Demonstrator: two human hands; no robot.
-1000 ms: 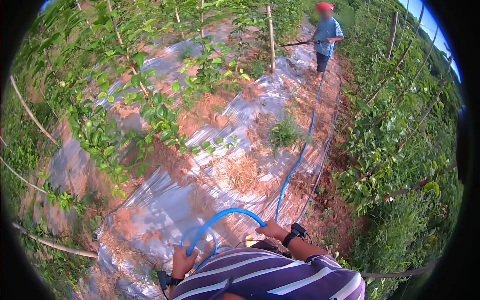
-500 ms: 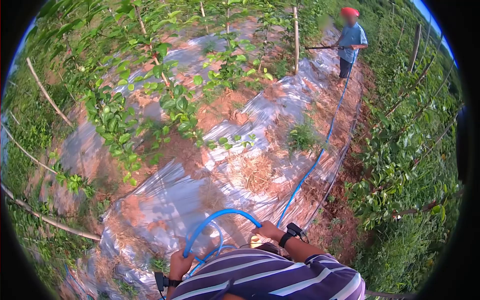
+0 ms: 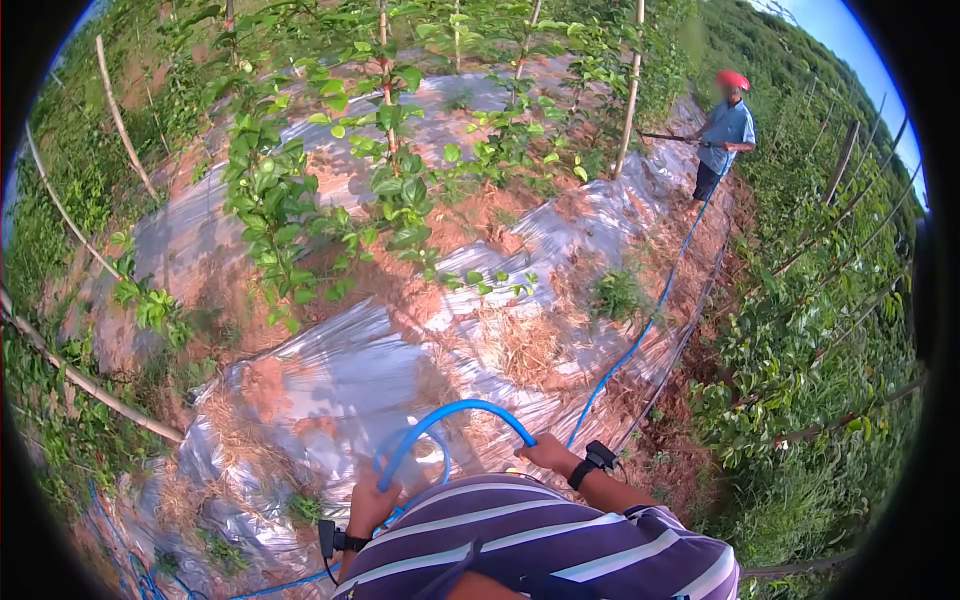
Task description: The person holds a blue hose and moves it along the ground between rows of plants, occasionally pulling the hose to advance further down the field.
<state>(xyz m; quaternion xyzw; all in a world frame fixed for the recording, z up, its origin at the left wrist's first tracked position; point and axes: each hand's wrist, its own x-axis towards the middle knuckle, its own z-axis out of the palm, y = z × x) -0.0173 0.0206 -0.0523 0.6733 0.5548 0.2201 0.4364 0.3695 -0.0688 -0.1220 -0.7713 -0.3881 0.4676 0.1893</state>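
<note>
A blue hose arches up between my two hands in front of my striped shirt. My left hand is closed around one end of the arch, at the lower left. Closed on its other end is my right hand. Another loop of the hose hangs behind the arch, partly hidden by my shirt. From near my right hand, a long stretch of blue hose runs along the ground to a person in a blue shirt and red headwear, who holds a dark rod.
Silvery plastic sheeting with straw and reddish soil covers the ground ahead. Leafy plants on stakes stand on the left, dense greenery on the right. A pole slants at left; more blue hose lies tangled lower left.
The view has shifted, so the plants and the person appear further right and lower. Both my hands keep hold of the hose, and its arch sits slightly higher in view.
</note>
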